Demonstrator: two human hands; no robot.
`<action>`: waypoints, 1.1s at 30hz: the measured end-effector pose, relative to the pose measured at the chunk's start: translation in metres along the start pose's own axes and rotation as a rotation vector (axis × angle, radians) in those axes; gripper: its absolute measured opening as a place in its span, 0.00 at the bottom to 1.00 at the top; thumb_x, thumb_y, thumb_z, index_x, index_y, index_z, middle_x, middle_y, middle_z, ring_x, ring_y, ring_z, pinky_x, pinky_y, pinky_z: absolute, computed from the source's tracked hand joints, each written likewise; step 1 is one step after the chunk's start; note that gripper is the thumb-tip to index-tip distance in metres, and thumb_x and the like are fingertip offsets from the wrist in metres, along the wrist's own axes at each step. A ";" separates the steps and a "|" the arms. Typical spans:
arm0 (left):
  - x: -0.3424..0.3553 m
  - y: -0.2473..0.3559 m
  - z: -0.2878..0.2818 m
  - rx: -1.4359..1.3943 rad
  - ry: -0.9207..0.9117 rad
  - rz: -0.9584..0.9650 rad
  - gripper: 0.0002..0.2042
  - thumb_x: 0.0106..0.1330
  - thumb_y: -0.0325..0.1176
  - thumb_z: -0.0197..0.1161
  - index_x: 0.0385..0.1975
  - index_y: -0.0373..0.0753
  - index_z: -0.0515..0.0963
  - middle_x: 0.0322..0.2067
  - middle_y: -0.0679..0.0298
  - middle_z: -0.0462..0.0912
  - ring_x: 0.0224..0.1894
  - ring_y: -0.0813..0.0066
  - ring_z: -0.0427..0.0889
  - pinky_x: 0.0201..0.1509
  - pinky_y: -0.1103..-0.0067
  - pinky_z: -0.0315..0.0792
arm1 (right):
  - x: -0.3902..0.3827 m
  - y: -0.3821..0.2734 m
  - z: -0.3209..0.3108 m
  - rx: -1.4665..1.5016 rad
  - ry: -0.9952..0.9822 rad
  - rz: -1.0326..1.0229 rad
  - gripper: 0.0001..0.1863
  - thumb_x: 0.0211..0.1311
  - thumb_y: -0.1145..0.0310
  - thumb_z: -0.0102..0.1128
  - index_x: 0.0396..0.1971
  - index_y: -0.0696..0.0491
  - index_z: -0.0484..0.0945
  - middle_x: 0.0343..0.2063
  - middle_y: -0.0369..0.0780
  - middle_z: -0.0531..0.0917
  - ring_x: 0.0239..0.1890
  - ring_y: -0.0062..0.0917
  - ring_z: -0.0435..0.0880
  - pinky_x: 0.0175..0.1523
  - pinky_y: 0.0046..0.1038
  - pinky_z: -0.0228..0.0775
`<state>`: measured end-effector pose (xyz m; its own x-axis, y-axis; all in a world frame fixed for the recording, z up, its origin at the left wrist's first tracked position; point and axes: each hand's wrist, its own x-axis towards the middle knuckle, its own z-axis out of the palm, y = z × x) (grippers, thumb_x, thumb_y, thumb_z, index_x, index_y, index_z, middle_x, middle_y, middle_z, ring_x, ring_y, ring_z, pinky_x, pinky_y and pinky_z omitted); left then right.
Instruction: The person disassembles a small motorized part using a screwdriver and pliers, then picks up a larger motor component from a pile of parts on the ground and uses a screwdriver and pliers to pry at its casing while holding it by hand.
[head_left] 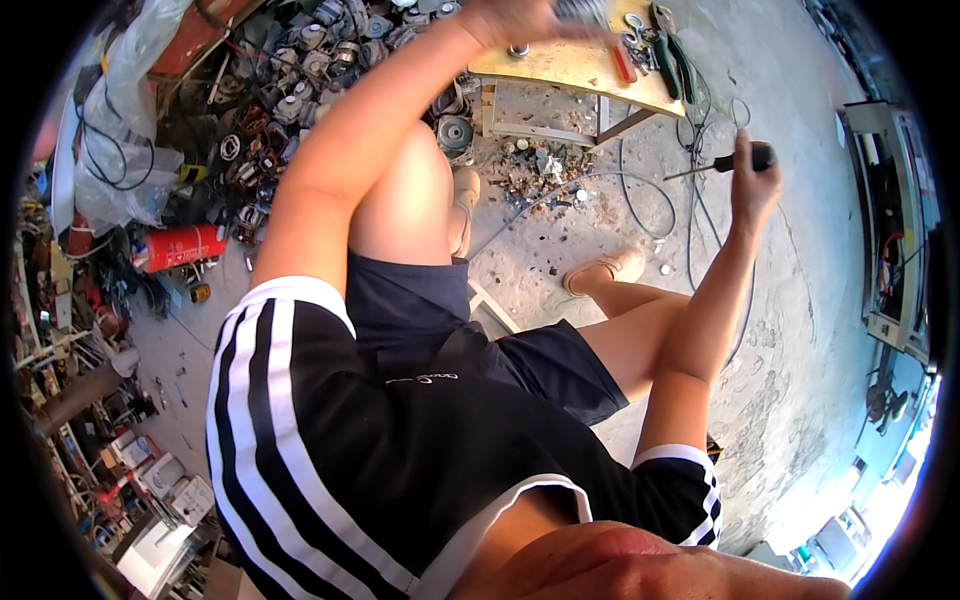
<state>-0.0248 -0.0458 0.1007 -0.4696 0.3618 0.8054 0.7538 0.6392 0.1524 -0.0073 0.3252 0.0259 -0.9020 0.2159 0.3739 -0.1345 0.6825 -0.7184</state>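
My left hand (515, 20) reaches over the low wooden bench (560, 68) at the top edge. Its fingers are closed on a grey ribbed part (583, 12), blurred and cut off by the frame. Off to the right of the bench, my right hand (757, 192) is wrapped round the black handle of a screwdriver (760, 156), its thin shaft pointing left in the air. On the bench lie a red-handled tool (624, 64), scissors (633, 24) and dark green-handled pliers (678, 68). A small round metal piece (519, 50) sits near its left edge.
Motor parts (300, 75) heap up left of the bench. Debris (540, 170) and a looping cable (640, 228) lie on the floor below it. A red cylinder (185, 246) rests at the left. A metal-framed cabinet (885, 220) stands at the right.
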 end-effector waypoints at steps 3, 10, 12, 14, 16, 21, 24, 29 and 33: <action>-0.019 -0.034 -0.060 -0.173 -0.078 -0.504 0.31 0.60 0.52 0.65 0.57 0.38 0.68 0.42 0.59 0.80 0.46 0.68 0.79 0.51 0.75 0.72 | -0.013 -0.014 0.009 -0.231 -0.158 -0.057 0.23 0.54 0.45 0.65 0.26 0.53 0.80 0.20 0.42 0.82 0.25 0.32 0.82 0.35 0.31 0.72; -0.236 -0.072 -0.141 -1.249 0.404 -1.586 0.32 0.62 0.62 0.55 0.52 0.38 0.73 0.50 0.56 0.79 0.50 0.59 0.81 0.47 0.64 0.81 | -0.041 0.010 0.060 -0.298 -0.321 -0.114 0.23 0.53 0.44 0.65 0.29 0.52 0.82 0.23 0.45 0.84 0.30 0.40 0.84 0.38 0.36 0.73; -0.312 -0.051 -0.120 -1.182 0.728 -1.776 0.26 0.62 0.53 0.62 0.52 0.39 0.70 0.46 0.53 0.78 0.49 0.56 0.79 0.45 0.58 0.80 | -0.061 0.015 0.063 -0.301 -0.386 -0.058 0.24 0.53 0.44 0.65 0.29 0.53 0.82 0.24 0.45 0.84 0.31 0.40 0.84 0.38 0.35 0.73; -0.390 -0.028 -0.111 -1.239 0.829 -1.918 0.25 0.63 0.51 0.60 0.52 0.40 0.70 0.50 0.52 0.75 0.49 0.53 0.77 0.52 0.52 0.75 | -0.074 0.013 0.070 -0.325 -0.465 -0.040 0.24 0.53 0.45 0.65 0.29 0.54 0.82 0.24 0.45 0.84 0.31 0.39 0.84 0.39 0.34 0.73; -0.459 -0.009 -0.089 -1.333 0.918 -2.229 0.25 0.64 0.51 0.58 0.53 0.40 0.70 0.52 0.52 0.73 0.50 0.49 0.76 0.54 0.50 0.73 | -0.084 0.021 0.071 -0.379 -0.525 -0.019 0.23 0.54 0.46 0.66 0.29 0.55 0.81 0.24 0.44 0.84 0.30 0.37 0.84 0.39 0.32 0.73; -0.510 0.015 -0.014 -1.167 0.789 -2.627 0.26 0.65 0.54 0.56 0.54 0.40 0.70 0.52 0.52 0.74 0.51 0.49 0.75 0.55 0.49 0.71 | -0.089 0.001 0.053 -0.404 -0.503 0.065 0.22 0.55 0.49 0.66 0.28 0.56 0.80 0.22 0.42 0.83 0.26 0.31 0.81 0.38 0.30 0.72; -0.476 0.004 0.026 -1.206 0.629 -2.606 0.25 0.66 0.55 0.56 0.53 0.42 0.71 0.50 0.54 0.76 0.52 0.51 0.75 0.55 0.49 0.71 | -0.086 0.002 0.037 -0.382 -0.448 0.132 0.21 0.56 0.50 0.66 0.29 0.57 0.80 0.22 0.41 0.82 0.26 0.26 0.80 0.37 0.28 0.71; -0.424 -0.039 0.085 -1.573 0.638 -2.062 0.21 0.66 0.50 0.59 0.53 0.47 0.71 0.51 0.63 0.77 0.54 0.57 0.74 0.57 0.50 0.69 | -0.080 -0.009 0.013 -0.370 -0.261 0.024 0.19 0.60 0.53 0.66 0.28 0.56 0.80 0.16 0.32 0.76 0.21 0.14 0.72 0.28 0.21 0.65; -0.416 -0.077 0.126 -1.392 0.800 -2.220 0.19 0.66 0.47 0.61 0.53 0.49 0.71 0.54 0.66 0.74 0.55 0.60 0.73 0.57 0.53 0.70 | -0.072 -0.007 0.012 -0.346 -0.179 0.001 0.18 0.59 0.53 0.67 0.29 0.55 0.80 0.19 0.35 0.79 0.22 0.17 0.76 0.30 0.23 0.69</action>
<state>0.0549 -0.1602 -0.3185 -0.5655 -0.0793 -0.8209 -0.2852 -0.9152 0.2849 0.0540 0.2967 -0.0030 -0.9636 0.1121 0.2427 -0.0148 0.8841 -0.4670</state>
